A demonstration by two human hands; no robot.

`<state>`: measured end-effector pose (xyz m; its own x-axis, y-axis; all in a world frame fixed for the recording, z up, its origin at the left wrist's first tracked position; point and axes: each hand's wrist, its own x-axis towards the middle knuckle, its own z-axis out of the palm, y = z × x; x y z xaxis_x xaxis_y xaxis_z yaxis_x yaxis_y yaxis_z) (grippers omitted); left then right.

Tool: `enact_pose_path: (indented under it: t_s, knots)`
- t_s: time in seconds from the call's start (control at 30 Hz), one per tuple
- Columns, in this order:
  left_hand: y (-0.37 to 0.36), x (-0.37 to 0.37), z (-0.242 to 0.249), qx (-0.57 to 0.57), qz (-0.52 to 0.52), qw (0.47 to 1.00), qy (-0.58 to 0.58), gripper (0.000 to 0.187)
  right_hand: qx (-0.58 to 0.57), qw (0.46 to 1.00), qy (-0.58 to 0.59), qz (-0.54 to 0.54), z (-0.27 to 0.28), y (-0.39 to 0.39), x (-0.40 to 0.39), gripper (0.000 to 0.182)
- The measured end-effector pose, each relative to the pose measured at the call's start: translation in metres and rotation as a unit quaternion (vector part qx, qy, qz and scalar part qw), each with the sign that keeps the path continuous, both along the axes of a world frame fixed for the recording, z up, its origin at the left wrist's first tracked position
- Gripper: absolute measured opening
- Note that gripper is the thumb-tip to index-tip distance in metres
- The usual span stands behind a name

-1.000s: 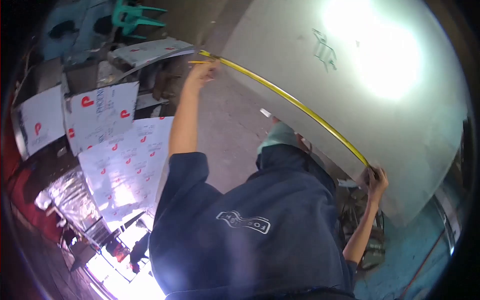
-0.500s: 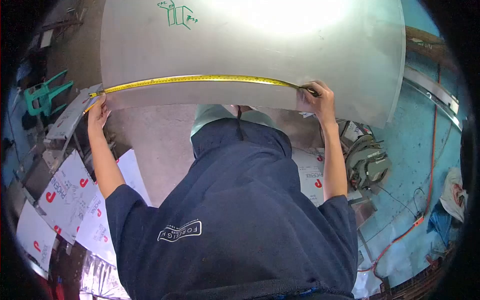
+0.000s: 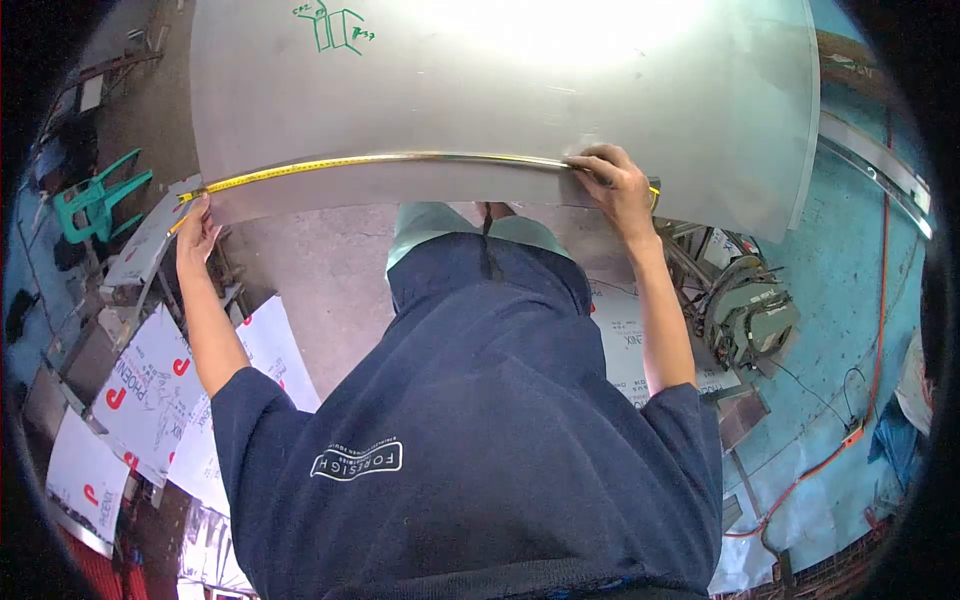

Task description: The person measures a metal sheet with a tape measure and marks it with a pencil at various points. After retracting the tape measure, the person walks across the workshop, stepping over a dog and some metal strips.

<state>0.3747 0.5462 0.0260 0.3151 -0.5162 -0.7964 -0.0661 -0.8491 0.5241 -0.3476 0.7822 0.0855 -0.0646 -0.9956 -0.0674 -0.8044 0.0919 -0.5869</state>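
A yellow tape measure point(image 3: 330, 163) stretches across a large grey metal sheet point(image 3: 480, 110), a little in from its near edge. At the sheet's left edge, my left hand point(image 3: 197, 240) pinches the tape's hooked end. A thin yellow stick like a pencil point(image 3: 178, 222) also pokes out from those fingers. My right hand point(image 3: 620, 195) is closed around the tape's other end, on the sheet's right part; a yellow bit shows beyond the hand, and the palm hides the rest. Near that hand the blade is turned nearly edge-on. Green marker lines point(image 3: 333, 30) form a sketch on the sheet.
A green plastic stool point(image 3: 100, 198) lies at left. Below it lean white film-covered sheets point(image 3: 140, 385) with red logos. To the right stands a dark green power machine point(image 3: 750, 315) on the floor. An orange cord point(image 3: 800, 490) runs along the blue floor at far right.
My right hand has slid a little left along the tape and turned over more. The blade beside it has tipped toward edge-on. My left hand stays at the sheet's left edge.
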Motion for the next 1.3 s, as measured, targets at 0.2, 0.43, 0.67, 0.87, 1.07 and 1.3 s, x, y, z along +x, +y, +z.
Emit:
enact_pose_path:
  t_s: [0.2, 0.43, 0.67, 0.87, 1.07, 1.3]
  knots:
    - [0.0, 0.0, 0.001, -0.001, -0.007, 1.0, 0.0, 0.044, -0.026, 0.999, -0.019, -0.01, -0.004, -0.007, 0.012, 0.014]
    - [0.001, -0.007, 0.004, -0.008, -0.015, 1.0, 0.002, 0.039, 0.029, 0.999, -0.006, -0.034, -0.004, -0.012, 0.016, 0.014]
    - [0.002, -0.011, 0.006, -0.022, 0.003, 1.0, 0.019, 0.028, 0.043, 0.998, -0.028, -0.034, -0.002, -0.013, 0.014, 0.012]
    - [0.001, -0.003, -0.002, -0.035, 0.01, 0.999, 0.031, 0.028, 0.05, 0.998, -0.014, -0.043, -0.002, -0.013, 0.017, 0.012]
    - [0.0, 0.004, -0.008, -0.017, -0.005, 1.0, 0.007, 0.036, 0.056, 0.998, -0.022, -0.033, -0.001, -0.013, 0.018, 0.013]
    - [-0.002, 0.009, -0.011, -0.014, -0.019, 1.0, 0.015, 0.041, 0.081, 0.996, -0.037, -0.031, -0.003, -0.013, 0.016, 0.015]
